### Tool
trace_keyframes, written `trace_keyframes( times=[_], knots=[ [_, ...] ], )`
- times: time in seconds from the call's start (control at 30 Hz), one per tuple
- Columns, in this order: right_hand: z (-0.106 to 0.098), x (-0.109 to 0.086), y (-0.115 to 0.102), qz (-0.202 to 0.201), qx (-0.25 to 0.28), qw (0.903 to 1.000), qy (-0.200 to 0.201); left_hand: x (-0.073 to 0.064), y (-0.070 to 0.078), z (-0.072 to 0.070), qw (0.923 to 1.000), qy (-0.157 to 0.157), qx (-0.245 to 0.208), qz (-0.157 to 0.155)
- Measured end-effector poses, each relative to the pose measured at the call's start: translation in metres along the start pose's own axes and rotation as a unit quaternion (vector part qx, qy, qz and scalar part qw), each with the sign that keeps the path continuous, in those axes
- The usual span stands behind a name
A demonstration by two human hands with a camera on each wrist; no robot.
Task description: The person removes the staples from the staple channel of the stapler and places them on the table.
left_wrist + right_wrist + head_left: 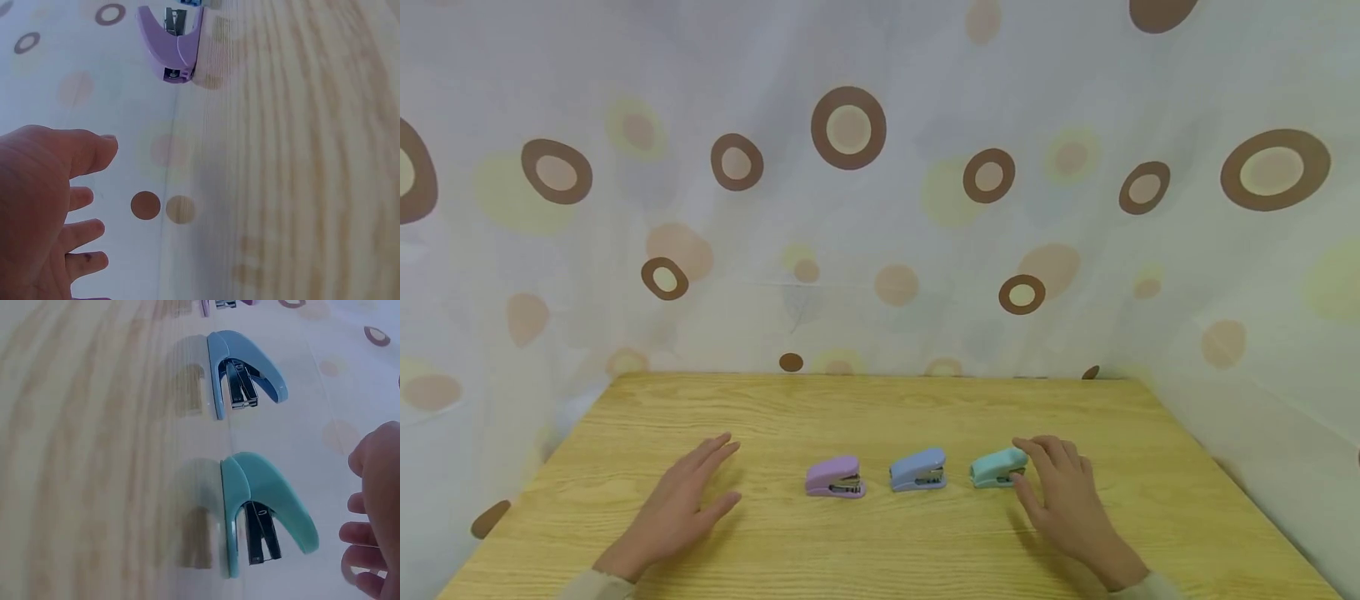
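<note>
Three small staplers stand in a row on the wooden table: a purple stapler (835, 477), a blue stapler (918, 471) and a teal stapler (997, 468). My right hand (1063, 498) is at the right end of the teal stapler, thumb and forefinger spread. In the right wrist view a gap shows between those fingers and the teal stapler (262, 509). My left hand (679, 504) is held over the table left of the purple stapler, with fingers extended and nothing in them. The left wrist view shows the purple stapler (172, 47) beyond the left thumb.
The wooden table (850, 554) has its far edge against a pale curtain (895, 217) printed with brown rings and coloured spots. The curtain also hangs along the left and right sides of the table.
</note>
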State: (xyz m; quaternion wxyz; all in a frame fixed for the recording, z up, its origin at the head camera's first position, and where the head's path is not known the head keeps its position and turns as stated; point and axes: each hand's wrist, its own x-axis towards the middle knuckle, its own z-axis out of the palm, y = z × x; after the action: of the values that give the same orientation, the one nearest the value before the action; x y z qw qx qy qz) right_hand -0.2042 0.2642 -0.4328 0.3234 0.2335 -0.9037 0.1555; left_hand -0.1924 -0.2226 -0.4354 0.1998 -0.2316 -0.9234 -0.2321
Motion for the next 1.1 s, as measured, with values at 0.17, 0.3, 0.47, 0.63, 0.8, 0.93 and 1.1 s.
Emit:
trace_keyframes(
  times=[0.17,0.3,0.47,0.63,0.8,0.93,1.1],
  knots=[
    [0.006,0.007,-0.008,-0.037,-0.008,0.9992,0.016,0.007,0.005,0.008,0.9998,0.003,0.007,0.017],
    [0.014,0.011,-0.016,-0.042,0.012,0.999,0.006,0.01,0.008,0.012,0.9998,-0.001,0.007,0.02],
    [0.023,0.019,-0.023,-0.047,0.029,0.9984,-0.002,0.015,0.011,0.013,0.9999,-0.005,0.0,0.016],
    [0.028,0.028,-0.029,-0.04,0.042,0.9983,-0.011,0.023,0.018,0.014,0.9996,-0.024,-0.016,0.001],
    [0.035,0.034,-0.038,-0.041,0.064,0.9968,-0.024,0.027,0.027,0.019,0.9989,-0.042,-0.022,-0.002],
    [0.038,0.037,-0.047,-0.048,0.086,0.9947,-0.028,0.029,0.032,0.023,0.9984,-0.049,-0.026,-0.01],
    [0.042,0.042,-0.057,-0.055,0.125,0.9895,-0.047,0.034,0.036,0.025,0.9962,-0.075,-0.038,-0.022]
  ],
)
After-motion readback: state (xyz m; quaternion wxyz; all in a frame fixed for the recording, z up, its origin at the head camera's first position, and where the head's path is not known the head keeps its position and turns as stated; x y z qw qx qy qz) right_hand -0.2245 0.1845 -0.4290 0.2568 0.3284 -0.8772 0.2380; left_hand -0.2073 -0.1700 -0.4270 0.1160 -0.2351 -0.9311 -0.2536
